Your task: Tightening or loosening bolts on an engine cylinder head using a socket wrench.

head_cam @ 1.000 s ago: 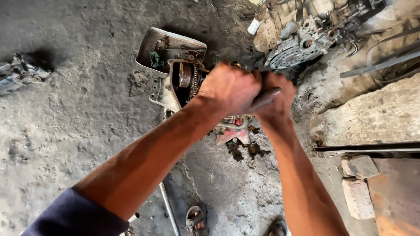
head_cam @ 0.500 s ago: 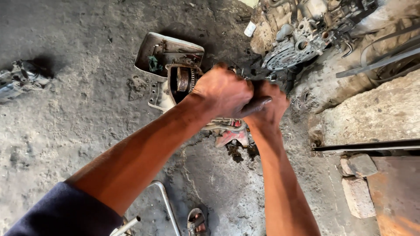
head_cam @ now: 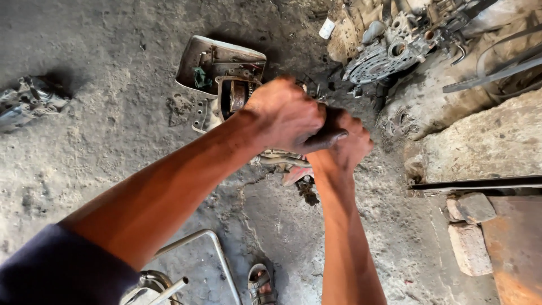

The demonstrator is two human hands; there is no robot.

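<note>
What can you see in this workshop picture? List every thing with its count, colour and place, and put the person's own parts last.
metal casing: one, grey-brown, on the floor, upper middle.
engine assembly: one, grey, greasy, top right.
scrap part: one, grey, far left.
stone slab: one, pale, right.
bricks: two, reddish-grey, lower right.
metal bar: one, dark, right, beside the slab.
metal frame: one, silver, bottom middle.
sandalled foot: one, bottom middle.
tool handle: one, dark, gripped by both hands.
left hand: fingers closed on the handle.
right hand: clenched just below it.
</note>
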